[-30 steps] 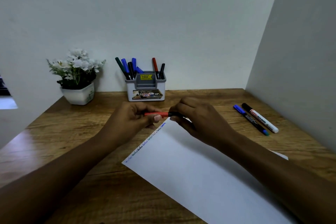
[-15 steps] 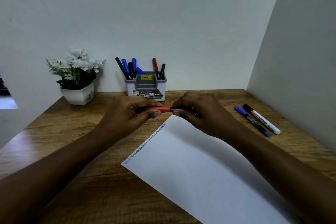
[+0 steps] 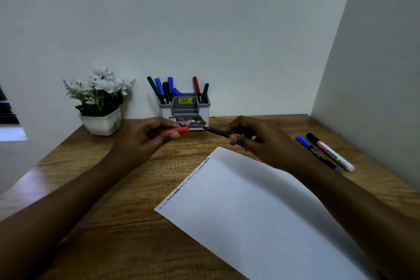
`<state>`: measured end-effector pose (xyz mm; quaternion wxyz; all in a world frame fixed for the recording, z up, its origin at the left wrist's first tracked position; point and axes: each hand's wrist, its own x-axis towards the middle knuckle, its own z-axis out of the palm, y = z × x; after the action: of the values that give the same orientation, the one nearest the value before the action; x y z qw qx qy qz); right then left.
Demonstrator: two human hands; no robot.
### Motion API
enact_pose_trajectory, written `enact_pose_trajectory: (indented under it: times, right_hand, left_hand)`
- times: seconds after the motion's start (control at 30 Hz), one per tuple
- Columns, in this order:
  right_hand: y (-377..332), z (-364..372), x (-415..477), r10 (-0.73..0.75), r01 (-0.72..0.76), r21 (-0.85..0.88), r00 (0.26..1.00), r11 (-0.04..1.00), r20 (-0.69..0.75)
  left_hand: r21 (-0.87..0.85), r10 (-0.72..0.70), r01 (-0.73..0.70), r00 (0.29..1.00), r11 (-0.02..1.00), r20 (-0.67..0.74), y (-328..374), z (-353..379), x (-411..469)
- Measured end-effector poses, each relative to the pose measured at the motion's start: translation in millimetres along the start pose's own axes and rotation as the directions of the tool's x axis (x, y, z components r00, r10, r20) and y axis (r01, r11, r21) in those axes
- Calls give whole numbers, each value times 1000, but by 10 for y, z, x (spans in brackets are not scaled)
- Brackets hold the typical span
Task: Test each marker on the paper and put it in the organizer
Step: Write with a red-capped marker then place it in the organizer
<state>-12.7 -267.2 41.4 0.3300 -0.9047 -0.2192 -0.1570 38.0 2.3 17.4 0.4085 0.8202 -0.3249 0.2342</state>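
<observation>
My left hand (image 3: 145, 138) pinches a red marker cap (image 3: 177, 130), pulled off and held just in front of the organizer. My right hand (image 3: 256, 141) grips the dark marker body (image 3: 216, 132), its bare tip pointing left toward the cap with a gap between them. Both hover over the desk beyond the far corner of the white paper (image 3: 261, 216), which has small words written along its left edge. The grey and white organizer (image 3: 184, 109) stands at the back wall with several markers upright in it.
A blue-capped marker (image 3: 314, 150) and a white marker with a black cap (image 3: 331, 152) lie on the wooden desk (image 3: 113, 188) at the right, near the side wall. A white pot of white flowers (image 3: 101, 102) stands at the back left.
The hands have drawn apart: the red cap came off in my left hand and the marker body moved right in my right hand. Both hands also rose toward the organizer.
</observation>
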Motion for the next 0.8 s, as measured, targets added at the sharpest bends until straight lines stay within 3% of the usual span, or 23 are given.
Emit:
enact_pose_trajectory:
  times: [0.1,0.2,0.27,0.33,0.4,0.43,0.5,0.63,0.8]
  right_hand:
    - [0,-13,-39,-9,-2,178,998,984,59]
    - [-19,13,-66,9,-61,389,991,919,136]
    - [-23,9,-73,47,-125,578,988,807,148]
    - [-13,-6,-58,101,-180,769,984,613,150]
    - [18,-14,-38,153,-193,872,979,449,138]
    - [43,-7,-26,176,-184,889,977,419,119]
    - [102,61,-5,216,-169,879,973,445,78]
    - [161,255,81,315,-223,738,949,637,15]
    - [199,384,339,359,-360,621,924,696,133]
  left_hand:
    - [1,21,-21,999,1000,39,17,99,-40]
    - [4,-50,50,992,999,119,24,211,-104]
    - [35,-62,56,979,998,193,32,284,-130]
    - [101,-34,3,952,995,304,27,358,-149]
    - [148,-39,-24,911,989,410,13,415,-167]
    - [158,-42,-33,894,987,446,3,432,-172]
    - [146,-40,-36,871,989,490,-1,452,-178]
    - [133,-62,-17,825,991,562,12,456,-157]
    - [217,-48,-100,808,971,587,-61,467,-152]
